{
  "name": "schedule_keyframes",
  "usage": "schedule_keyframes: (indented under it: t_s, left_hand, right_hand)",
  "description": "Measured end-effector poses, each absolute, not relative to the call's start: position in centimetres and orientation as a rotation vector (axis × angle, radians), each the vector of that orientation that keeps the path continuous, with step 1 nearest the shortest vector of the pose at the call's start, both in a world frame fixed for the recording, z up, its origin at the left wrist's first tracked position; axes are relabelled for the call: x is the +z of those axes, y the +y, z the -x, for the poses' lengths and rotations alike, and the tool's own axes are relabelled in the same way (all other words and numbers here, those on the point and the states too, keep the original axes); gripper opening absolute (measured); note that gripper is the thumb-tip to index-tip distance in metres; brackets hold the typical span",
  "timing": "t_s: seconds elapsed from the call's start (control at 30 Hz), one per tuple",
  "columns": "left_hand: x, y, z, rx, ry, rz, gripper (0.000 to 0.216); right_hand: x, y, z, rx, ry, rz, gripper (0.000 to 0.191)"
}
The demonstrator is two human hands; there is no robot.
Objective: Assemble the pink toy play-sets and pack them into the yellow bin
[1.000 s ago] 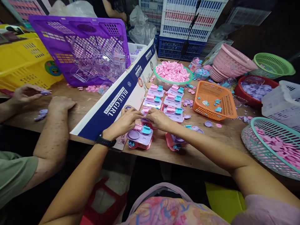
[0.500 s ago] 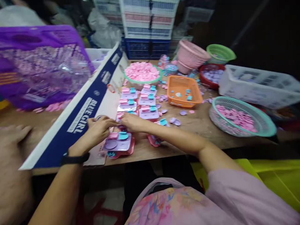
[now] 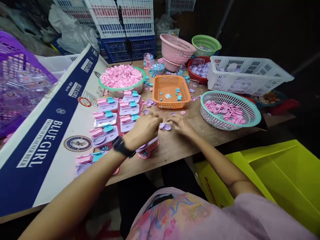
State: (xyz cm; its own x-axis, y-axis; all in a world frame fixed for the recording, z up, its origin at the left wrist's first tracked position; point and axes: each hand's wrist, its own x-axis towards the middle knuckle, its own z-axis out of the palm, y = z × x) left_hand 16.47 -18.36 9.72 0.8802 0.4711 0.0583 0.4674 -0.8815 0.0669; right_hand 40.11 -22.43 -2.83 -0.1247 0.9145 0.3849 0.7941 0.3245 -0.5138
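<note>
Small purple dish-shaped pieces (image 3: 167,127) lie on the wooden table between my two hands. My left hand (image 3: 144,130), with a black watch on its wrist, is closed with curled fingers just left of them. What it holds, if anything, is hidden. From the other side my right hand (image 3: 183,124) reaches in, thumb and fingers apart, fingertips close to the loose purple pieces. Partly under my left hand stands a pink-and-purple toy set (image 3: 148,148). Two rows of similar purple toy tops (image 3: 128,109) with pink and blue parts are at the left; one nearer top holds a purple dish (image 3: 99,139).
A blue-and-white carton panel (image 3: 58,123) leans along the left. Behind the toys stand a green-rimmed basin of pink parts (image 3: 121,87) and an orange basket (image 3: 160,106). To the right are a teal basket (image 3: 255,111), a white crate (image 3: 240,83) and yellow bins (image 3: 282,170).
Both hands have left the left row of toys and moved right, to the loose purple dishes. The view has swung right. A purple dish now shows on another toy top.
</note>
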Motion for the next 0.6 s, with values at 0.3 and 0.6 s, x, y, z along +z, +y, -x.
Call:
schedule_keyframes:
  t_s: [0.3, 0.6]
  left_hand:
    - [4.9, -13.0, -27.2, -0.615, 0.807, -2.821, 0.025]
    - [5.8, -12.1, -24.3, -0.335, 0.865, -2.679, 0.044]
  right_hand:
    - [-7.1, -23.1, -40.6, 0.311, -2.119, 1.411, 0.024]
    - [-5.8, -23.6, -40.0, 0.120, -2.194, 1.350, 0.017]
